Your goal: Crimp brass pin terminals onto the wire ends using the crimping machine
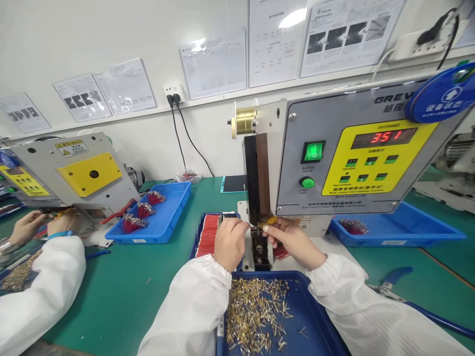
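Observation:
My left hand is closed in a pinch at the working head of the grey crimping machine. A tiny metallic piece shows at its fingertips, too small to name. From the other side, my right hand is closed too, thumb and index finger together, almost meeting the left fingertips. Something yellow covers or lies at its index fingertip; I cannot tell which. Red wires show below that hand. Just below both hands, a dark blue tray holds many small gold metal pins.
Red wires lie in a tray left of my left hand. Blue trays with bundled red wires flank the machine. Blue-handled pliers lie right. At left, a co-worker's hands are at another machine.

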`<state>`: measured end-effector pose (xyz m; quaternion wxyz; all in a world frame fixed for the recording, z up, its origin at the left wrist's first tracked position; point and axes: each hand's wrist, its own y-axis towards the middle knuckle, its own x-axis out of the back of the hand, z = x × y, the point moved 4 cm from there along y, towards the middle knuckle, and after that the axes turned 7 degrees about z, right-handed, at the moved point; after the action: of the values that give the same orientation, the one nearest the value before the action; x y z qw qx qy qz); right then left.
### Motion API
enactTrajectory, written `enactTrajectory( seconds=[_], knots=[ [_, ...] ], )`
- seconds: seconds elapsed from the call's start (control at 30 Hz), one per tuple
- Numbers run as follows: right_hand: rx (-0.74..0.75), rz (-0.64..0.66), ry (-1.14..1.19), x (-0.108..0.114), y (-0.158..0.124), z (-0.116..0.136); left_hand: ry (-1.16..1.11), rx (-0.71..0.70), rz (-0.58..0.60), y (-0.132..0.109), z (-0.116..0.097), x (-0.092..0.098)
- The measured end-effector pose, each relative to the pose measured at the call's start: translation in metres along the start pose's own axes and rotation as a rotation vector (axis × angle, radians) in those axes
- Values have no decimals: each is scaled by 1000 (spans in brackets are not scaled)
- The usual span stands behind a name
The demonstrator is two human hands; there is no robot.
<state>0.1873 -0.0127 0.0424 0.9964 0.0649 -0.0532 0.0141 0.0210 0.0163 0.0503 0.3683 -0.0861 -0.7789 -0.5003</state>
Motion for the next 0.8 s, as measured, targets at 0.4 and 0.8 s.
enactTrajectory(
  seconds=[0.4, 0.8],
  knots=[
    [4, -156, -37, -5, -3, -7, 20, -34, -55, 0, -1, 2],
    [-36, -161, -45, -5, -4, -7, 32, -15, -8, -1, -1, -1]
  ],
)
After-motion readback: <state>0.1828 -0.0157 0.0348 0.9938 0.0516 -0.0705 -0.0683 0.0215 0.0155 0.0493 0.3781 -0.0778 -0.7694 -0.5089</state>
